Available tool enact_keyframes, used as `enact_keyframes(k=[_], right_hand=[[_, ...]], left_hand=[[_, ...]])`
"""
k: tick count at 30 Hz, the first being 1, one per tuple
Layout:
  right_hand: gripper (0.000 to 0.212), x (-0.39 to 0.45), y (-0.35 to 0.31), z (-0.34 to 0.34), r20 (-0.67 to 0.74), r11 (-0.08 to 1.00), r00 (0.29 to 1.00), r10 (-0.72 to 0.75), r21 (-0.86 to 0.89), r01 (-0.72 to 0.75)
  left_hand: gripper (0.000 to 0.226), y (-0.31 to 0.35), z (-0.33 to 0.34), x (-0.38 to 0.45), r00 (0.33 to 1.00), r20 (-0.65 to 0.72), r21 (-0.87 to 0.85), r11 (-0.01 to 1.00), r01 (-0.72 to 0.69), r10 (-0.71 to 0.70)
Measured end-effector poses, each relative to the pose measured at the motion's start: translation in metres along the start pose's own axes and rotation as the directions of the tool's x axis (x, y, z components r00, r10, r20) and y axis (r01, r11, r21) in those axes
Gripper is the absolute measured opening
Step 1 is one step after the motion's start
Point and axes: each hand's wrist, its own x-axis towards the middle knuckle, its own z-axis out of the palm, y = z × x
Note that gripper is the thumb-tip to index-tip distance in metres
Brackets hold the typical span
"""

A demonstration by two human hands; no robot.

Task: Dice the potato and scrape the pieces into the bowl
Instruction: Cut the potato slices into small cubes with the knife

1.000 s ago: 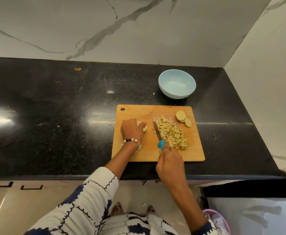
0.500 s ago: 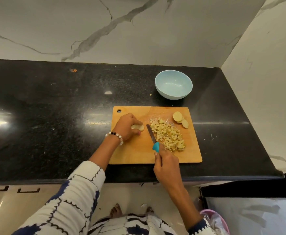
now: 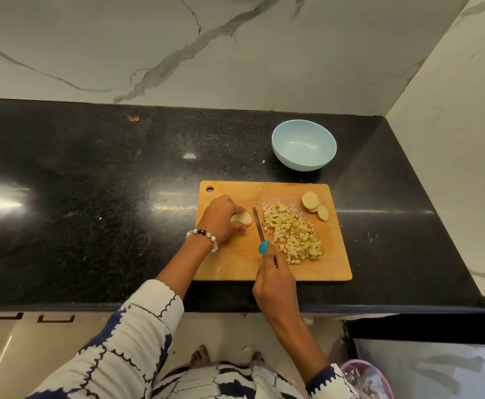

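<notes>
A wooden cutting board (image 3: 235, 263) lies on the black counter. My left hand (image 3: 221, 217) grips a pale potato piece (image 3: 242, 218) on the board's left half. My right hand (image 3: 276, 286) holds a knife (image 3: 259, 227) by its teal handle, the blade lying just right of that piece. A heap of diced potato (image 3: 293, 233) covers the board's right half, and two round potato slices (image 3: 314, 205) sit at its far right corner. An empty light-blue bowl (image 3: 304, 145) stands on the counter behind the board.
The black counter (image 3: 91, 211) ends at marble walls behind and on the right. A small orange speck (image 3: 134, 118) lies far back left, and a potato crumb (image 3: 263, 161) lies left of the bowl. A pink bin (image 3: 371, 378) is on the floor at the lower right.
My left hand has turned the potato piece and shifted its hold on it. The knife has moved from beside the diced heap leftward, up to the piece.
</notes>
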Motion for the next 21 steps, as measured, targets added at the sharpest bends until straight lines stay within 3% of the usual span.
enact_keyframes(k=[10, 17, 21], right_hand=[[0.054, 0.004, -0.007, 0.01, 0.071, 0.993, 0.997, -0.035, -0.107, 0.042], [0.076, 0.004, -0.014, 0.012, 0.027, 0.945, 0.996, -0.087, -0.314, 0.091], [0.078, -0.033, -0.004, 0.001, 0.074, 0.947, 0.989, -0.13, -0.285, 0.146]], left_hand=[[0.049, 0.009, -0.002, 0.006, 0.997, -0.005, 0.086, 0.993, 0.078, -0.078], [0.042, 0.011, 0.002, 0.004, 0.99, -0.061, 0.026, 0.991, 0.13, -0.129], [0.046, 0.011, 0.003, 0.004, 0.984, -0.067, -0.02, 0.986, 0.163, -0.164]])
